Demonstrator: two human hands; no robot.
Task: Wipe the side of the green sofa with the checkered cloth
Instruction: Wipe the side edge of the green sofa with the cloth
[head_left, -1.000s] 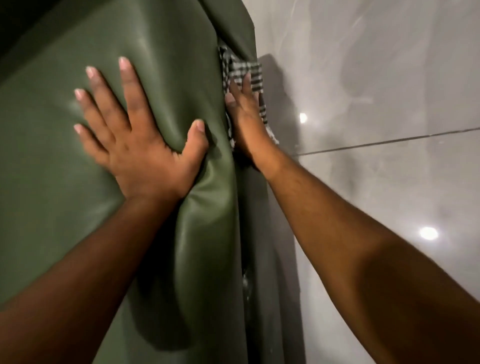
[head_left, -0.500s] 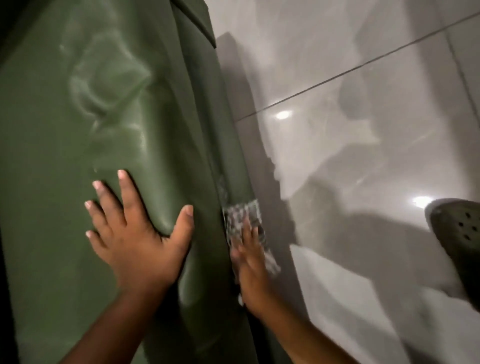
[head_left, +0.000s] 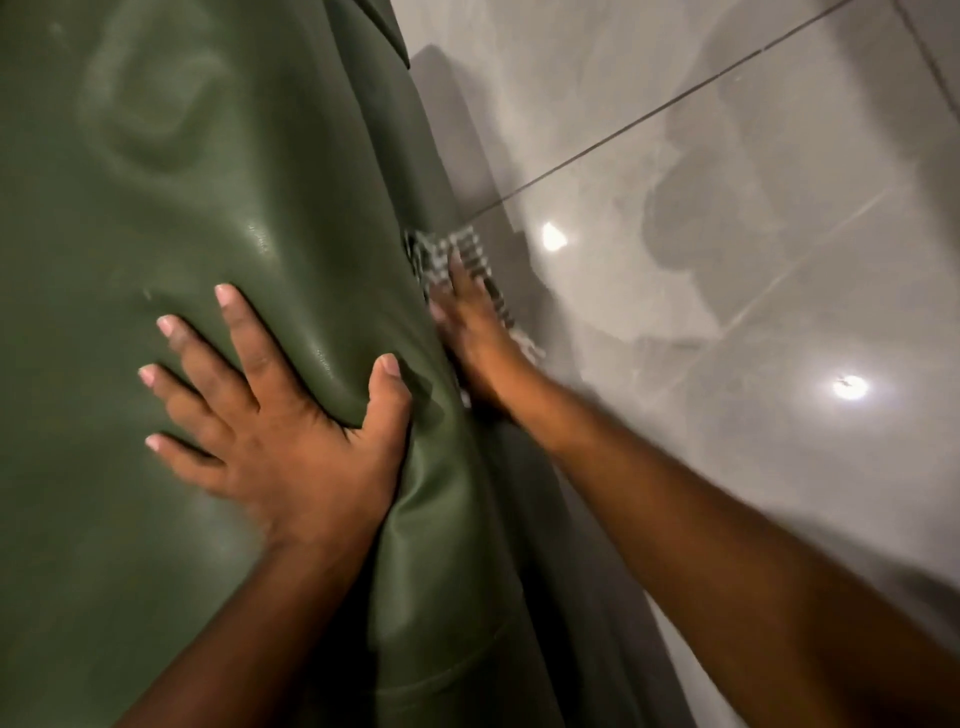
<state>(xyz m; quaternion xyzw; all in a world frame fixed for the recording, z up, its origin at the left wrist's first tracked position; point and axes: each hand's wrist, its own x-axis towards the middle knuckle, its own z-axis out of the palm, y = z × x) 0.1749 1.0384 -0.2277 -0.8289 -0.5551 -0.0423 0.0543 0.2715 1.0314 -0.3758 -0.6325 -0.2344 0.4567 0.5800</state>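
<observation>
The green sofa (head_left: 171, 218) fills the left half of the view, its leather top dented and shiny. My left hand (head_left: 275, 415) lies flat on top of it, fingers spread, thumb at the rounded edge. Over that edge, my right hand (head_left: 475, 338) presses the black-and-white checkered cloth (head_left: 452, 254) against the sofa's side panel. Most of the cloth is hidden under the palm; its upper end and a frayed strip by the wrist show.
A glossy grey tiled floor (head_left: 727, 260) lies to the right, with a dark grout line and two bright lamp reflections. The sofa's side drops to the floor in shadow close by the right forearm.
The right hand and cloth slid along the sofa's side, toward me and then away again. The left hand stayed flat on top. A dark shoe seen half a second ago is out of view.
</observation>
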